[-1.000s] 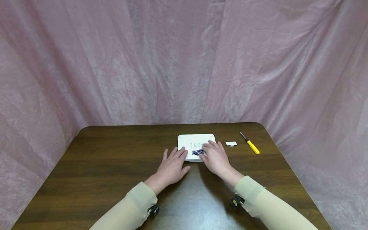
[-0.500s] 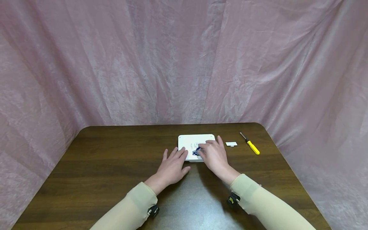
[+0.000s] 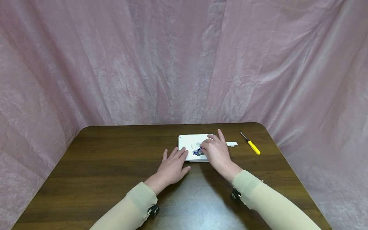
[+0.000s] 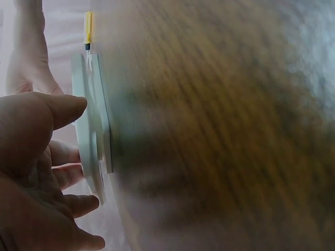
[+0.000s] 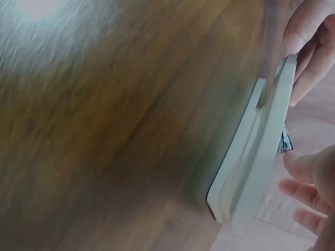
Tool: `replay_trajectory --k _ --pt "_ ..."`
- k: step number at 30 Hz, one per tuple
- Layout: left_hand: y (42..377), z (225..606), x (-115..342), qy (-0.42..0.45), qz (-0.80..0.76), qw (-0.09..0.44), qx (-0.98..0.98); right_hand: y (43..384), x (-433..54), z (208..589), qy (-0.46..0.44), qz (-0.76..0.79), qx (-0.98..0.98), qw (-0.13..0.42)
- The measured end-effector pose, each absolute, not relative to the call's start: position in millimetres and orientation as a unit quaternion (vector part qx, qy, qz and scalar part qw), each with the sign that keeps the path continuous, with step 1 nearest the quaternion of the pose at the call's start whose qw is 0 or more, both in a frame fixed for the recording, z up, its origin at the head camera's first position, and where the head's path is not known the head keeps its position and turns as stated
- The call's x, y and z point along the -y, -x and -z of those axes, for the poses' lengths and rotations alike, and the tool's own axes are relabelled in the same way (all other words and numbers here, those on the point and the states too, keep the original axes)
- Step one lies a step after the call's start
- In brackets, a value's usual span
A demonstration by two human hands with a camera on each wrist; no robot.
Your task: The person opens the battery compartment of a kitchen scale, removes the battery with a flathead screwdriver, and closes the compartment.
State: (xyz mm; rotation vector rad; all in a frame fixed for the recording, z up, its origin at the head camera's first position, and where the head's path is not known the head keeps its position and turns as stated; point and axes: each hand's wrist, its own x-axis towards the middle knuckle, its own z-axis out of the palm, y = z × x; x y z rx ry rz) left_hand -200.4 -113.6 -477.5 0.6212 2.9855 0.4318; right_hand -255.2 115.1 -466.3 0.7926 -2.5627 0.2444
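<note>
A white flat device lies on the table with printed text and a battery compartment facing up. Blue-and-silver batteries are at the compartment, and one is tilted with an end raised. My right hand pinches the raised end between thumb and fingertips, its little finger lifted away. In the right wrist view the tilted battery sticks up above the device beside the thumb. My left hand rests with spread, straight fingers on the device's near left corner. The right fingers partly hide the compartment.
A small white battery cover lies right of the device, partly behind my right hand. Farther right is a yellow-handled screwdriver. The brown wooden table ends at a pink curtain.
My right fingers have closed on one battery and tipped its end up out of line. The right hand has shifted slightly rightward, little finger rising. The left hand stays put.
</note>
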Motion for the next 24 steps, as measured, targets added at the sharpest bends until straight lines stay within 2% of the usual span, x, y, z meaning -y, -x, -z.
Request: replay_trajectory --k 6,15,24 --pt "200.0 477.3 113.5 -0.203 -0.142 0.030 -0.968 258.2 -124.0 466.8 -0.302 -0.050 0.923 0.231" --pt "200.1 478.7 113.9 -0.196 -0.141 0.038 -0.970 253.7 -141.4 463.4 -0.286 -0.080 0.922 0.250" --pt "199.3 479.0 114.5 -0.198 -0.140 0.031 -0.970 246.9 -157.3 454.0 -0.239 -0.090 0.938 0.234"
